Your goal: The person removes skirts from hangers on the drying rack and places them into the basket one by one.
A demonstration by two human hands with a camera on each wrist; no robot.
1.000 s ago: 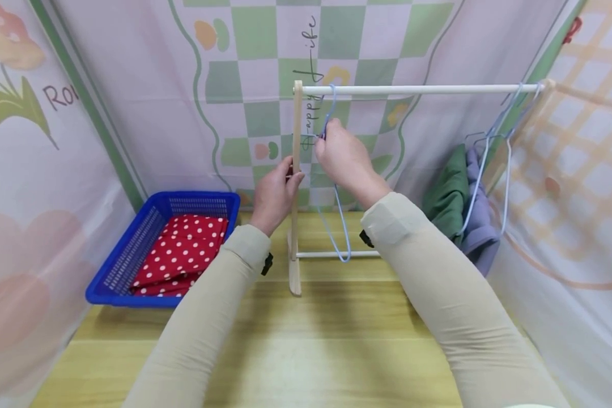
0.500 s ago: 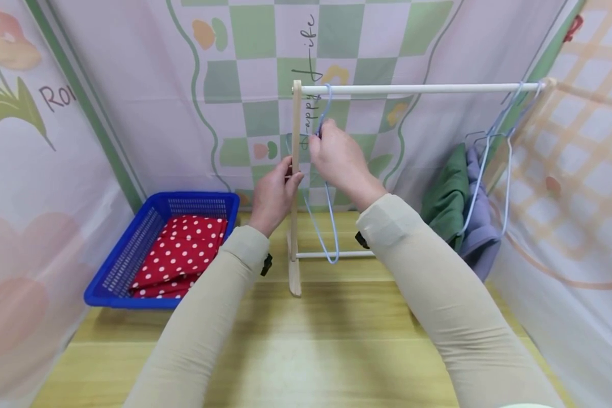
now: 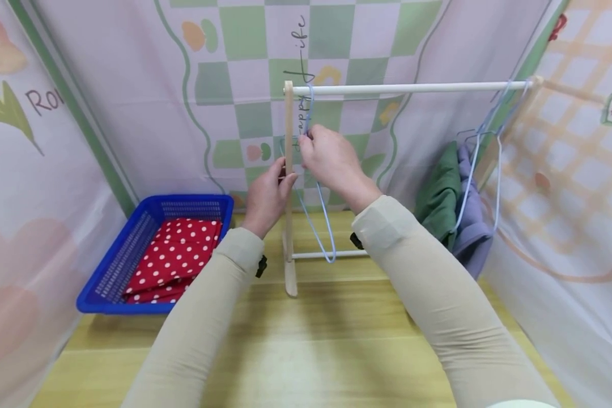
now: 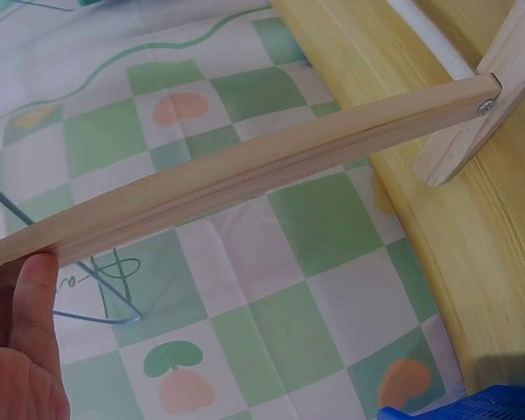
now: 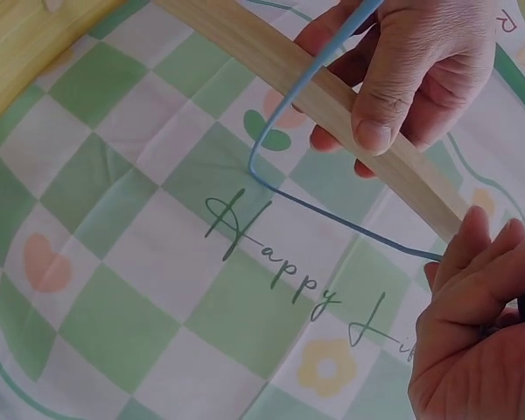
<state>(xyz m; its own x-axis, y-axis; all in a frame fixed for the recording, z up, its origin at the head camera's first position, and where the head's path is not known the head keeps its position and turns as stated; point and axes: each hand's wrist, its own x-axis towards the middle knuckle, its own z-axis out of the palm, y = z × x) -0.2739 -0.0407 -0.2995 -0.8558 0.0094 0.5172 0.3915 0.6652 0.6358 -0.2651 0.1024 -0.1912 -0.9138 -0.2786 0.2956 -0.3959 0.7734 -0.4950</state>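
My left hand grips the wooden end post of a drying rack, thumb on one side and fingers on the other. In the right wrist view, that thumb and the fingers wrap the post. My right hand holds a light-blue clothes hanger near its neck, fingers curled. Its hook hangs over the white rail, close to the post. The hanger's lower loop slants down in front of the bottom bar; one corner reaches past the post. My right fingertips are partly hidden in the head view.
A blue basket at left holds a folded red polka-dot cloth. At the rack's right end, a green garment and a purple garment hang beside two pale hangers. A wooden table lies underneath; printed curtains surround it.
My right hand has slid the hanger leftward along the rail, nearer the end post. My left hand keeps its grip on the post. The head view has shifted slightly.
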